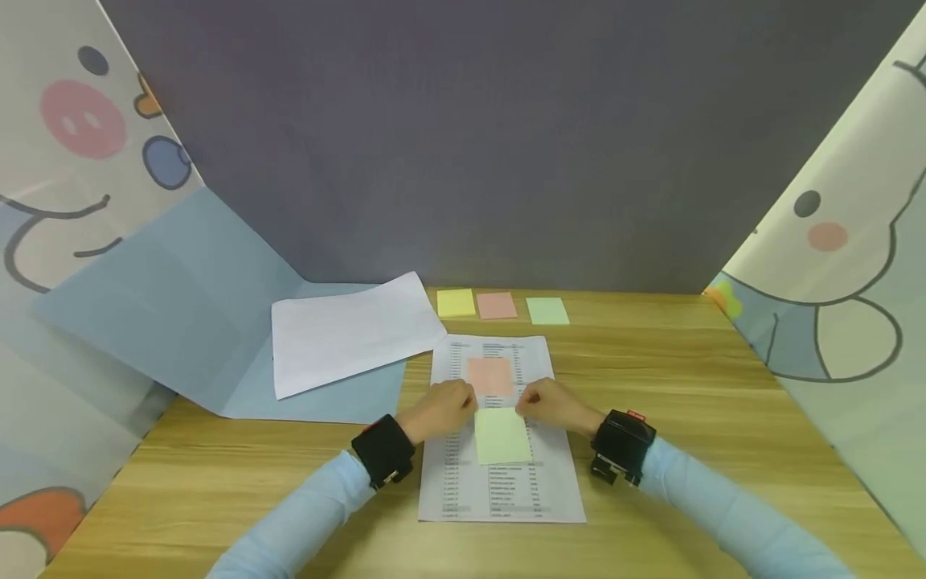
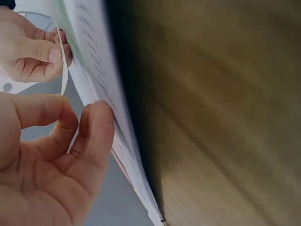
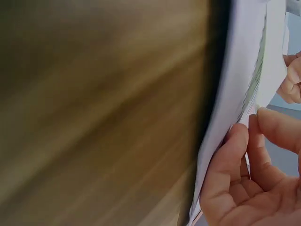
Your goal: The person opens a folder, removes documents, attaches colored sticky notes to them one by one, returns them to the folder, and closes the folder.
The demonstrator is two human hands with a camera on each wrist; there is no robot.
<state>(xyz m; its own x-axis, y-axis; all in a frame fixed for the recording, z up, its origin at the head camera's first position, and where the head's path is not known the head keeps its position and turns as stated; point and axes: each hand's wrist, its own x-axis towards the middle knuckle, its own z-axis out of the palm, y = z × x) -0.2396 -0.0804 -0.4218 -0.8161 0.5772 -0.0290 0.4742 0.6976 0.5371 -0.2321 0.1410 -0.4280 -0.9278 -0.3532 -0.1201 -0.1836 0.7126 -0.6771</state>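
Observation:
A pale green sticky note (image 1: 503, 437) is held by its two upper corners over a printed sheet (image 1: 463, 498). The left hand (image 1: 443, 408) pinches the upper left corner between thumb and forefinger; in the left wrist view the note (image 2: 64, 75) shows edge-on. My right hand (image 1: 555, 404) pinches the upper right corner, and its other fingers rest near the sheet in the right wrist view. Just above the hands, a pink sticky note (image 1: 490, 376) lies on the printed sheet. How far the green note stands off the paper is hard to tell from the head view.
Yellow (image 1: 456, 303), pink (image 1: 497, 305) and green (image 1: 547, 311) sticky notes lie in a row at the table's back. An open blue folder (image 1: 325, 410) stands at the left, with white paper (image 1: 354, 334) on it. A dark panel (image 1: 463, 145) rises behind the wooden table (image 1: 687, 386).

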